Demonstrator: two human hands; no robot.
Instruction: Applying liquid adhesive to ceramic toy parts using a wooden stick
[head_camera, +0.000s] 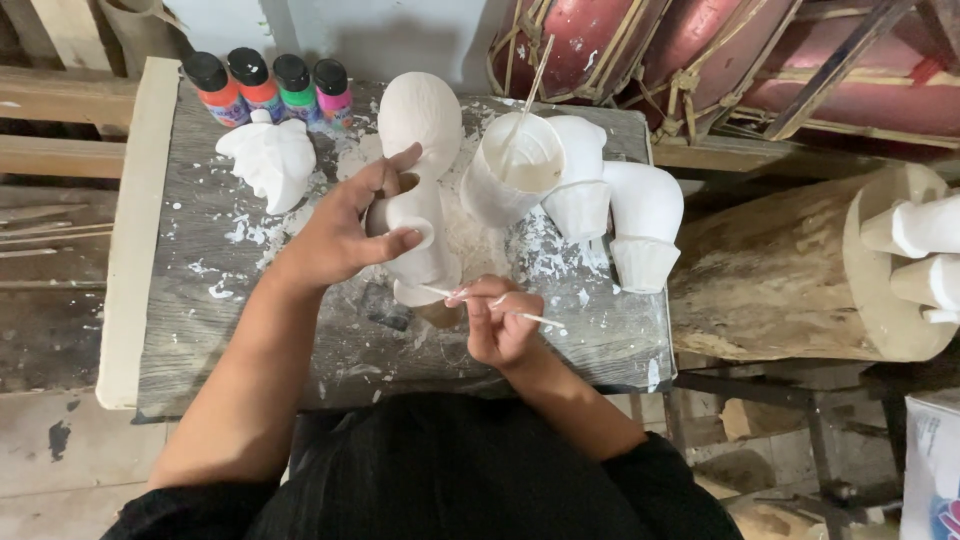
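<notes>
Left hand (345, 225) wraps around the middle of a tall white plaster figure (420, 190) standing upright on the bench (200, 310) — thumb hooked at a hole in its side, fingers curled across the front, so the hand is closed on the piece. Right hand (500, 322) sits just below and in front of the figure's base, its fingers pinched together on a thin white stick (540, 320) that lies nearly level, one end pointing toward the foot of the figure, the other sticking out to the right. Whether the stick's tip touches the plaster I cannot tell.

Behind the figure, to its right, stands a white cup (515, 170) with pale liquid inside and a slim rod leaning out of it. Beside the cup are two more white cast pieces (640, 215), rounded on top with ribbed lower parts, touching each other. To the left of the held figure lies another white cast shape (270, 160), lobed and wing-like. At the back left corner, four small paint bottles (275, 88) with black caps stand in a row — orange, red, green and pink.

White flecks and smears cover the grey wooden bench top. To the right, off the bench, a thick log (780, 270) lies on its side, with other pale pieces resting against its cut end.
</notes>
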